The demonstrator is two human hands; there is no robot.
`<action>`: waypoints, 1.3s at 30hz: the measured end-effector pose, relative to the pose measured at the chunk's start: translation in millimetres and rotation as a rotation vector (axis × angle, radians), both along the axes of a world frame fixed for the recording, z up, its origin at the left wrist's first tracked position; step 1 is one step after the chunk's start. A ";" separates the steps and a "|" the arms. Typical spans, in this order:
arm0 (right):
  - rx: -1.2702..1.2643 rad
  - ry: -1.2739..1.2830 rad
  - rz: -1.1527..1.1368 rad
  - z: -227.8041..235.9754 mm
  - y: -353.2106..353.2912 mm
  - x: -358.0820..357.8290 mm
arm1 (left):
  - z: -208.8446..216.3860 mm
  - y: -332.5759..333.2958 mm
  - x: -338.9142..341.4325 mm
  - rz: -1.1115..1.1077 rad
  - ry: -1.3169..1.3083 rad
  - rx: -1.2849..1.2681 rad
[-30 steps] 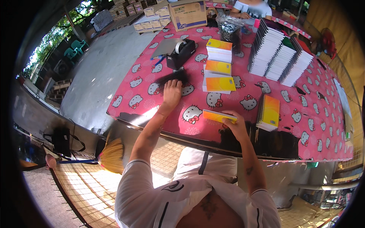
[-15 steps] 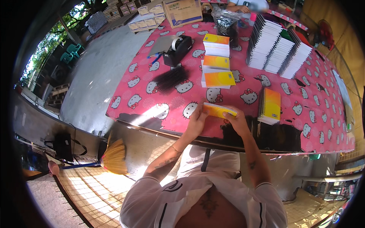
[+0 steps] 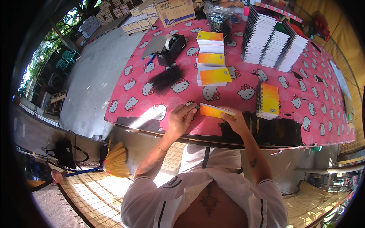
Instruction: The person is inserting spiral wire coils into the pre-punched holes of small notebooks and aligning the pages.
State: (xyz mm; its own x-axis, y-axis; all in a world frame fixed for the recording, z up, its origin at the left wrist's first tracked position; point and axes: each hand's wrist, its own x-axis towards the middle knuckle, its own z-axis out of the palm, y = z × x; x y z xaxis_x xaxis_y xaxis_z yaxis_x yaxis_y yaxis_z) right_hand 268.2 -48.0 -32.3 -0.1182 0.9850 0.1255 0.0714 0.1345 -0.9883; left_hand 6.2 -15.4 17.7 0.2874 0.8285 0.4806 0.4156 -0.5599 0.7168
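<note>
A small yellow-orange notebook (image 3: 213,111) is gripped by my right hand (image 3: 236,121) near the table's front edge, its cover up and my thumb on top. My left hand (image 3: 181,119) is just left of the notebook's end, apart from it, thumb and fingers pinched together. Whatever is in that pinch is too small to make out. Ahead and to the left lies a loose pile of black spiral binding coils (image 3: 166,80). Beyond my hands, three stacks of yellow-orange notebooks (image 3: 216,76) without coils form a row. A pile of coil-bound notebooks (image 3: 268,100) stands to the right.
A black tape dispenser (image 3: 172,51) stands at the far left of the pink patterned table (image 3: 140,110). Tall stacks of notebooks (image 3: 260,40) rise at the back right. Behind are a plastic bag (image 3: 219,22) and a cardboard box (image 3: 175,11). Across the table is another person (image 3: 237,3).
My left hand has come off the notebook's left end and moved left, its fingers now pinched. The right hand keeps hold of the notebook. The whole view has shifted slightly.
</note>
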 end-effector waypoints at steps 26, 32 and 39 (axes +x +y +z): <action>0.044 0.053 -0.032 11.3 -13.4 -4.4 | 34.3 21.7 20.1 -0.096 0.668 0.222; 0.137 0.020 -0.174 36.6 -23.8 -15.3 | -42.5 -29.6 43.0 0.162 0.679 0.423; 0.067 0.113 -0.143 26.3 -35.5 -13.5 | -47.5 -44.1 33.8 0.015 0.865 0.466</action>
State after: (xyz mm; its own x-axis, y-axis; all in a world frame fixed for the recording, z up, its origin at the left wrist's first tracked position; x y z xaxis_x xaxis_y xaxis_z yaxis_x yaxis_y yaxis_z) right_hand 254.7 -83.6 -6.0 0.0405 0.9799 0.1954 -0.0166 0.1962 -0.9804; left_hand 40.0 -59.5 -29.8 0.6852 0.6155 0.3893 0.7023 -0.7000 -0.1295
